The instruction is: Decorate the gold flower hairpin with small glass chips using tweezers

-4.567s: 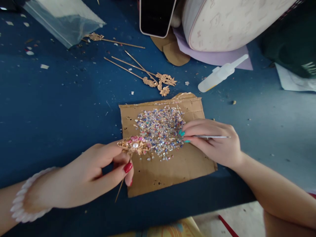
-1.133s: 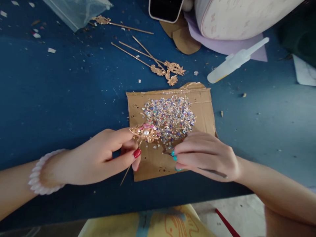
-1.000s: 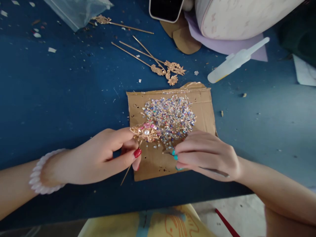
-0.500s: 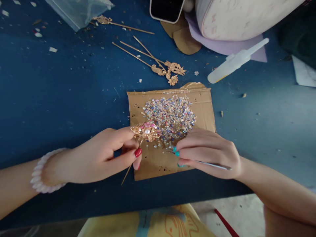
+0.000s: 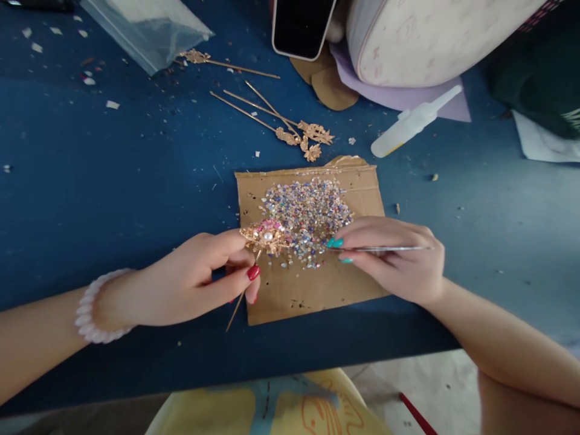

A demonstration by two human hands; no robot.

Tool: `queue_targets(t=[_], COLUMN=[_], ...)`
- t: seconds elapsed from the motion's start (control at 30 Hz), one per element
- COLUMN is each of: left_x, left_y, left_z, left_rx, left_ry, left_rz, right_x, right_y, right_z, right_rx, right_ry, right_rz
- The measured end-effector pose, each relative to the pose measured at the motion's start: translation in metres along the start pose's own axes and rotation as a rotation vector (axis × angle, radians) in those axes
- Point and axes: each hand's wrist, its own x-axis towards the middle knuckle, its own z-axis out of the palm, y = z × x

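My left hand (image 5: 194, 281), with red nails and a white bead bracelet, is closed around the stem of a gold hairpin (image 5: 265, 237) whose ornate head carries a pearl and pink stones. The head hovers over the left edge of a pile of small iridescent shell chips (image 5: 308, 214) spread on a brown cardboard piece (image 5: 312, 290). My right hand (image 5: 394, 257), with teal nails, pinches thin metal tweezers (image 5: 385, 248) lying nearly level, their tips at the right side of the chip pile.
Several bare gold hairpins (image 5: 294, 130) lie beyond the cardboard on the blue table (image 5: 113, 181). A white glue bottle (image 5: 410, 124) lies to the right. A phone (image 5: 301, 27), a pale pouch (image 5: 426, 36) and a clear plastic bag (image 5: 145, 30) sit at the far edge.
My right hand has moved from the cardboard's lower part up to the right side of the chip pile, tweezers turned level. My left hand holds the hairpin in the same place.
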Motion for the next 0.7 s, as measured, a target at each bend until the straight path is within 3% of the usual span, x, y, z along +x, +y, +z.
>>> queue_targets(t=[0.37,0.7], left_x=[-0.0002,-0.0027], left_y=[-0.0007,-0.0039], left_z=[0.0005,0.0016], left_rx=[-0.026,0.002], left_ry=[0.01,0.009], left_rz=[0.017,-0.014], right_x=[-0.0015,0.0008], right_y=[0.0077,0.0056], right_z=[-0.0003,-0.0007], right_rx=[-0.148,-0.098], right_ry=[-0.007,-0.02], right_rz=[0.024,-0.044])
